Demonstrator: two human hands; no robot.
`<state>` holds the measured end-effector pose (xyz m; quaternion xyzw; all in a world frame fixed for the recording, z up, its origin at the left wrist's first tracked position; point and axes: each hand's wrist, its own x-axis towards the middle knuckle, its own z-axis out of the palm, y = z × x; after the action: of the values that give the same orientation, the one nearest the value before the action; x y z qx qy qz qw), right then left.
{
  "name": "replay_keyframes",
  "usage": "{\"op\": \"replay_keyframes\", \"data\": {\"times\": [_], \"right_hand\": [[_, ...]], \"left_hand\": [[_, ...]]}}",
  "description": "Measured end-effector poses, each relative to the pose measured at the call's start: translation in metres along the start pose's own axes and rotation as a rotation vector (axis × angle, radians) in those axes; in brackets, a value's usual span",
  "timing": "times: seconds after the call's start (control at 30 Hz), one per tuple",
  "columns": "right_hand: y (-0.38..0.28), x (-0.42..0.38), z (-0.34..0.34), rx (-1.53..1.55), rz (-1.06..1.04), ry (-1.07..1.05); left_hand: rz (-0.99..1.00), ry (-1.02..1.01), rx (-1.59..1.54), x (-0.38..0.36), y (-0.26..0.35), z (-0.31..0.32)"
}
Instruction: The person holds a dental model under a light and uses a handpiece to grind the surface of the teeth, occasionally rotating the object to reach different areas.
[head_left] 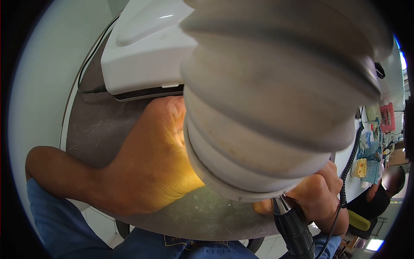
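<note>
My left hand is over the dark grey tabletop, lit yellow along its lower edge. Its fingers go behind a large ribbed, off-white flexible duct, so what they hold, if anything, is hidden. On the other side of the duct's mouth, my right hand wraps its fingers round a black rotary handpiece with a metal nose. The handpiece slants, its nose pointing up under the duct's rim. The tip is out of sight behind the duct.
A white machine with a black cable stands at the back left. The duct blocks the middle of the view. A black coiled cord hangs at the right. Beyond it are a blue basket, a red basket and a seated person.
</note>
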<state>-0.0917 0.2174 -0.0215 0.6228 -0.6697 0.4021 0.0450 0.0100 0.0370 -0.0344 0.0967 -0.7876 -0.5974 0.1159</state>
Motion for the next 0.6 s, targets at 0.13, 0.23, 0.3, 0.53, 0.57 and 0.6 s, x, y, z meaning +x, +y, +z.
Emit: {"op": "replay_keyframes", "data": {"times": [0.13, 0.23, 0.3, 0.53, 0.57, 0.6], "right_hand": [[0.001, -0.001, 0.001, -0.003, -0.004, 0.016], [0.002, -0.001, 0.001, -0.010, -0.011, 0.020], [0.001, -0.001, 0.001, -0.012, -0.012, 0.021], [0.000, -0.002, -0.003, 0.001, 0.042, -0.028], [0.000, -0.003, -0.004, 0.021, 0.067, -0.067], [0.001, -0.003, -0.002, 0.021, 0.066, -0.067]], "left_hand": [[0.105, -0.150, -0.062, 0.003, 0.003, -0.011], [0.181, -0.096, -0.076, 0.002, -0.010, 0.005], [0.194, 0.001, -0.225, 0.001, -0.015, 0.010], [0.090, -0.075, -0.008, 0.003, 0.003, -0.012], [0.062, -0.060, 0.012, 0.003, 0.003, -0.011], [0.067, -0.064, 0.008, 0.003, 0.002, -0.011]]}}
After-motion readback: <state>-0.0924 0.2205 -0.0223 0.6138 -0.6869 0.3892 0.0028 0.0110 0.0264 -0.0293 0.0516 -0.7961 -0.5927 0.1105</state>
